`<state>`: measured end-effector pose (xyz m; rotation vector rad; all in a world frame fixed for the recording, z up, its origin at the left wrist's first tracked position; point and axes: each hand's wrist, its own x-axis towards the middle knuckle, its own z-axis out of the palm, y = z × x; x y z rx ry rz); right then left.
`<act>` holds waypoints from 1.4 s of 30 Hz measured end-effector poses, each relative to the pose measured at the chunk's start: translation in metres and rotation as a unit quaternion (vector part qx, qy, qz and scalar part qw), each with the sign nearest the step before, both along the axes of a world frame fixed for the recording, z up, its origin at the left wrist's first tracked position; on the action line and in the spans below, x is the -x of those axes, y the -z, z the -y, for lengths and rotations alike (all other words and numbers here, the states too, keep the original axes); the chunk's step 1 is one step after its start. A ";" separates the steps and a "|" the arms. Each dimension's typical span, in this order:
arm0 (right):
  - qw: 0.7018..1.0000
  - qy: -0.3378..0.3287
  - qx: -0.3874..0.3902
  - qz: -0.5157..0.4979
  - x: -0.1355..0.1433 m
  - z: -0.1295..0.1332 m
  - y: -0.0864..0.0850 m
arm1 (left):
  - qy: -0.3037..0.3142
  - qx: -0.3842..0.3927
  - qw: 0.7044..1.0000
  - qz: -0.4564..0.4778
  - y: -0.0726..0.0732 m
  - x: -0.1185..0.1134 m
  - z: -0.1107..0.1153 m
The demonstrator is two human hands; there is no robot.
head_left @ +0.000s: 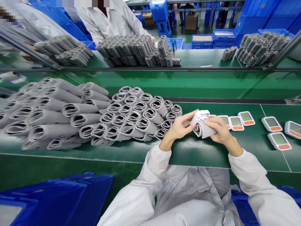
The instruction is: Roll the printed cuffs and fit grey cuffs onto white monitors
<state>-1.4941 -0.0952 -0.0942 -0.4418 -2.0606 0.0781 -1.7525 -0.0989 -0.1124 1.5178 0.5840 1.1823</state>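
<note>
My left hand (180, 126) is closed on the left side of a small white device (200, 116), its slotted face turned up. Just below the device is a rolled grey cuff (205, 130), which my right hand (218, 129) grips from the right, fingers against the device's lower edge. Whether device and cuff are joined cannot be made out. Left of my hands lies a large stack of rolled grey cuffs (141, 107). White monitors with grey screens and orange buttons, one of them a monitor (246, 118), lie on the green table (188, 153) to the right.
A dark rail (211, 100) runs behind the work surface. Beyond it, more grey rolls (127, 47) stand on a farther green surface, where a person in a white coat (113, 18) is. Blue crates (202, 41) stand behind; folded blue bins (70, 197) lie at lower left.
</note>
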 end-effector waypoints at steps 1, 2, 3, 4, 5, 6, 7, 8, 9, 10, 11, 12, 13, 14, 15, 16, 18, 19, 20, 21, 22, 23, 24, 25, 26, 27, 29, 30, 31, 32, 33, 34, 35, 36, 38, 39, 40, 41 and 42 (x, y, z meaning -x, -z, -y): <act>1.000 -0.007 0.012 0.002 -0.001 0.000 0.000 | -0.005 0.001 1.000 0.002 0.000 0.000 0.000; 1.000 -0.013 0.026 0.004 -0.003 -0.001 0.000 | -0.009 0.003 1.000 0.004 0.000 -0.001 -0.001; 0.999 -0.018 0.042 0.008 -0.005 -0.001 -0.001 | -0.013 0.006 1.000 0.006 0.000 -0.001 -0.001; 0.998 -0.022 0.056 0.012 -0.006 -0.002 -0.001 | -0.016 0.010 1.000 0.009 -0.001 -0.002 -0.001; 0.997 -0.025 0.068 0.018 -0.008 -0.002 -0.001 | -0.018 0.017 1.000 0.012 -0.002 -0.003 -0.001; 0.996 -0.026 0.076 0.025 -0.009 -0.002 0.000 | -0.018 0.027 0.999 0.013 -0.004 -0.004 -0.001; 0.996 -0.026 0.079 0.031 -0.009 -0.003 0.000 | -0.016 0.041 0.999 0.013 -0.006 -0.005 -0.001; 0.996 -0.025 0.078 0.039 -0.009 -0.003 0.001 | -0.013 0.058 0.998 0.011 -0.008 -0.006 0.000; 0.996 -0.024 0.073 0.048 -0.008 -0.003 0.001 | -0.008 0.077 0.997 0.006 -0.009 -0.006 0.000; 0.996 -0.022 0.067 0.059 -0.007 -0.003 0.003 | -0.005 0.095 0.995 0.000 -0.011 -0.007 0.000; 0.995 -0.017 0.062 0.073 -0.006 -0.003 0.004 | -0.006 0.109 0.994 -0.008 -0.011 -0.007 0.000; 0.995 -0.009 0.057 0.087 -0.004 -0.003 0.005 | -0.009 0.119 0.993 -0.017 -0.011 -0.008 0.000; 0.994 0.003 0.055 0.098 -0.003 -0.003 0.007 | -0.016 0.123 0.992 -0.027 -0.010 -0.008 -0.001; 0.993 0.018 0.052 0.106 -0.001 -0.003 0.008 | -0.025 0.121 0.992 -0.036 -0.009 -0.009 -0.001; 0.992 0.032 0.048 0.109 0.001 -0.003 0.010 | -0.036 0.116 0.992 -0.043 -0.007 -0.010 -0.001; 0.993 0.044 0.039 0.106 0.002 -0.003 0.012 | -0.047 0.109 0.992 -0.046 -0.006 -0.012 -0.001; 0.994 0.059 0.011 0.091 0.004 -0.004 0.014 | -0.065 0.090 0.993 -0.043 -0.004 -0.014 -0.001; 0.995 0.063 -0.005 0.082 0.005 -0.004 0.014 | -0.070 0.079 0.994 -0.040 -0.004 -0.016 0.000; 0.995 0.067 -0.018 0.073 0.006 -0.004 0.014 | -0.072 0.068 0.994 -0.037 -0.005 -0.017 0.001; 0.995 0.072 -0.029 0.066 0.006 -0.004 0.013 | -0.070 0.056 0.995 -0.034 -0.006 -0.018 0.002; 0.994 0.078 -0.038 0.058 0.006 -0.003 0.013 | -0.068 0.044 0.996 -0.031 -0.008 -0.019 0.002; 0.994 0.086 -0.046 0.050 0.006 -0.003 0.012 | -0.067 0.033 0.997 -0.029 -0.010 -0.020 0.003; 0.994 0.092 -0.053 0.041 0.006 -0.003 0.011 | -0.068 0.024 0.997 -0.027 -0.011 -0.021 0.004; 0.993 0.095 -0.058 0.031 0.005 -0.003 0.010 | -0.071 0.017 0.997 -0.027 -0.012 -0.021 0.004; 0.993 0.094 -0.060 0.023 0.005 -0.003 0.010 | -0.075 0.013 0.997 -0.029 -0.013 -0.021 0.004; 0.994 0.090 -0.058 0.017 0.005 -0.004 0.010 | -0.079 0.014 0.996 -0.036 -0.013 -0.020 0.004; 0.996 0.077 -0.046 0.021 0.004 -0.004 0.012 | -0.080 0.021 0.995 -0.059 -0.011 -0.017 0.004; 0.996 0.074 -0.038 0.028 0.005 -0.004 0.013 | -0.077 0.025 0.994 -0.073 -0.010 -0.016 0.003; 0.996 0.071 -0.029 0.037 0.005 -0.004 0.014 | -0.076 0.027 0.993 -0.086 -0.008 -0.015 0.002; 0.997 0.065 -0.016 0.048 0.005 -0.004 0.015 | -0.078 0.028 0.992 -0.090 -0.007 -0.014 0.001; 0.997 0.057 0.003 0.053 0.005 -0.005 0.016 | -0.082 0.031 0.993 -0.085 -0.005 -0.014 0.000; 0.997 0.048 0.034 0.043 0.005 -0.005 0.017 | -0.089 0.037 0.993 -0.070 -0.004 -0.015 -0.001; 0.996 0.041 0.076 0.014 0.004 -0.006 0.018 | -0.095 0.048 0.993 -0.047 -0.004 -0.016 -0.002; 0.990 0.038 0.129 -0.032 0.004 -0.007 0.018 | -0.097 0.063 0.993 -0.024 -0.003 -0.017 -0.003; 0.959 0.036 0.256 -0.117 0.002 -0.009 0.017 | -0.084 0.095 0.992 0.012 -0.003 -0.020 -0.004; 0.937 0.026 0.321 -0.136 0.002 -0.010 0.017 | -0.075 0.108 0.991 0.023 -0.004 -0.021 -0.005; 0.914 0.006 0.382 -0.136 0.001 -0.010 0.016 | -0.067 0.117 0.990 0.032 -0.005 -0.022 -0.005; 0.891 -0.021 0.435 -0.126 0.001 -0.010 0.015 | -0.063 0.123 0.990 0.039 -0.005 -0.022 -0.005; 0.871 -0.049 0.475 -0.117 0.001 -0.010 0.014 | -0.064 0.125 0.989 0.043 -0.006 -0.022 -0.005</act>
